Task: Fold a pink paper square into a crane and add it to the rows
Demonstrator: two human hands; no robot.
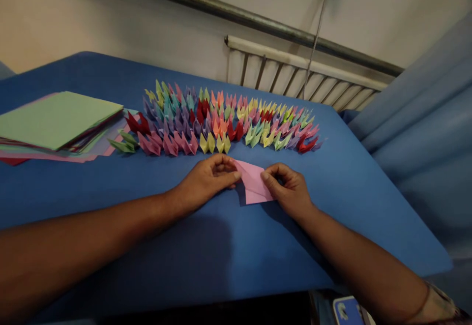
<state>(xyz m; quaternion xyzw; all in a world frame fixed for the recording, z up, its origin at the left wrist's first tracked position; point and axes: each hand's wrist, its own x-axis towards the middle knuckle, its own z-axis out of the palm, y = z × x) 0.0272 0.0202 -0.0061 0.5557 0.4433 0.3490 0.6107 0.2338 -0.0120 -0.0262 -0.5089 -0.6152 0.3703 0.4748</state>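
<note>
Between my two hands is a small folded piece of pink paper [255,186], held just over the table in front of the paper cranes. My left hand [214,176] pinches its upper left corner between thumb and fingers. On the right edge, my right hand [289,185] grips the sheet with thumb and forefinger. A crease runs across the pink paper. Rows of folded paper cranes [221,123] in many colours stand just beyond my hands, the nearest ones pink, yellow, green and red.
A stack of coloured paper sheets [61,121], light green on top, lies at the left of the blue table [368,187]. Behind it are a wall pipe [243,17] and a white radiator [280,64]. A blue curtain [424,99] hangs at the right.
</note>
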